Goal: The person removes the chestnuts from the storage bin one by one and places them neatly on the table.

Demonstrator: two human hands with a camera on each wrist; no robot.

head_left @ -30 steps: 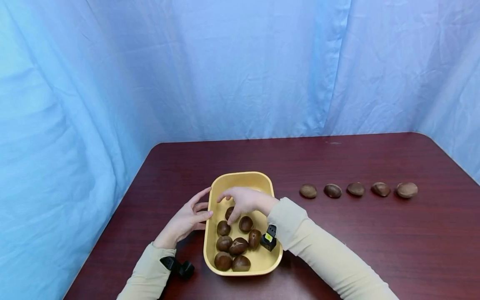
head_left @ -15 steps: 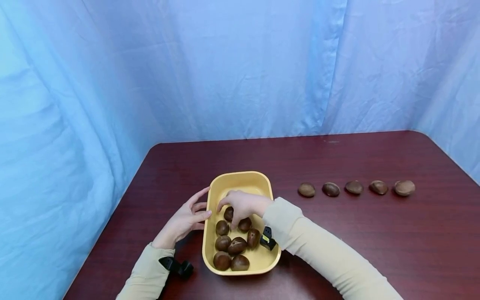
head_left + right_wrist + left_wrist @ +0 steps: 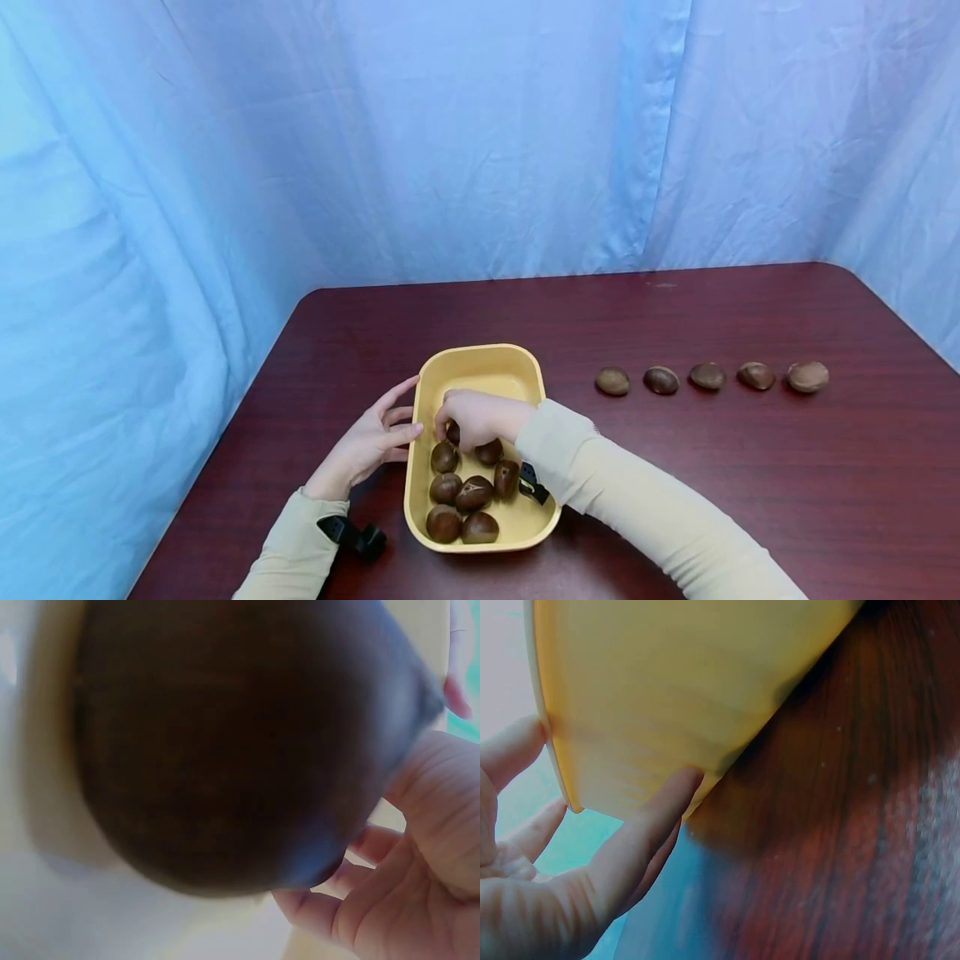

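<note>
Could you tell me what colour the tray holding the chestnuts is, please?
The tray is yellow, best seen in the head view.

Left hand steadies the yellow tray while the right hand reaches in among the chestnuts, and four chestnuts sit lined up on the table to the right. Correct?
Not quite: the head view shows five chestnuts in the row, not four. The left hand does touch the yellow tray, and the right hand is among its chestnuts.

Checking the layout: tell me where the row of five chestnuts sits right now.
In the head view, the row of five chestnuts lies on the table, right of the yellow tray, apart from it.
</note>
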